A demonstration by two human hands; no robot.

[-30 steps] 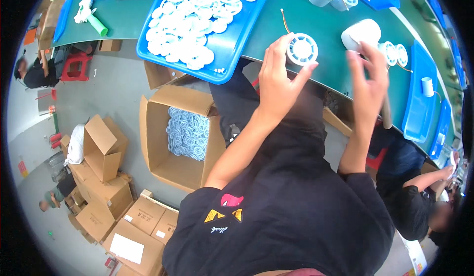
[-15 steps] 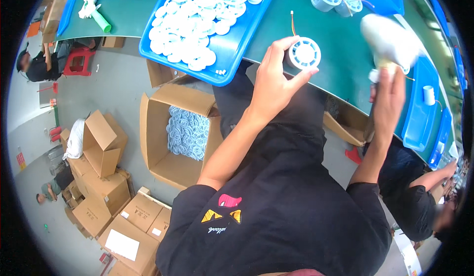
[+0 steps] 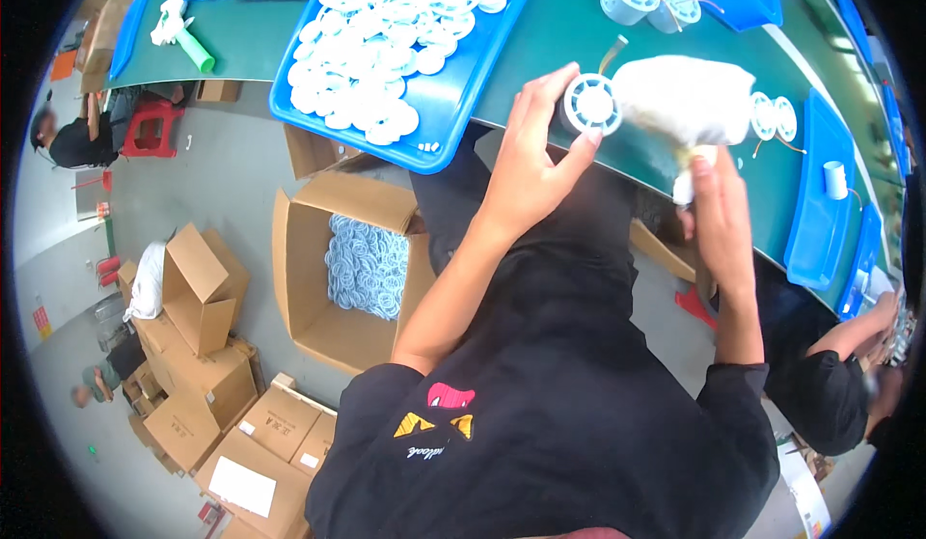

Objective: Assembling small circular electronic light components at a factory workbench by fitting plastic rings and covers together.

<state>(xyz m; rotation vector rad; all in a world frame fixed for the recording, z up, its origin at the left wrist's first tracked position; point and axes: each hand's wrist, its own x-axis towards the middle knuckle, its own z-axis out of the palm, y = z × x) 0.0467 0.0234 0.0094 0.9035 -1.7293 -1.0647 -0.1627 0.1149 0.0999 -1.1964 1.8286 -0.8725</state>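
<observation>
My left hand [image 3: 529, 163] grips a round white cylindrical housing [image 3: 592, 105] at the table's near edge, thumb and fingers on its sides. Its slotted end faces up, and a short wire sticks out behind it. In my right hand [image 3: 721, 221] is the handle of a mallet [image 3: 683, 97] with a bulky white wrapped head. The head is beside the housing's right edge, slightly blurred; I cannot tell whether they touch. To its right lie two slotted white discs [image 3: 762, 114] with wires.
A blue tray [image 3: 470, 105] heaped with white rings and discs stands left of my hands. Several similar housings [image 3: 629, 0] stand at the back. A green-handled tool [image 3: 196, 52] lies far left. Blue trays [image 3: 810, 249] line the right. An open carton [image 3: 289, 278] of rings sits below.
My right hand has swung the mallet left, from the right side to beside the housing. The two discs at the right have come into sight. My left hand stays around the housing.
</observation>
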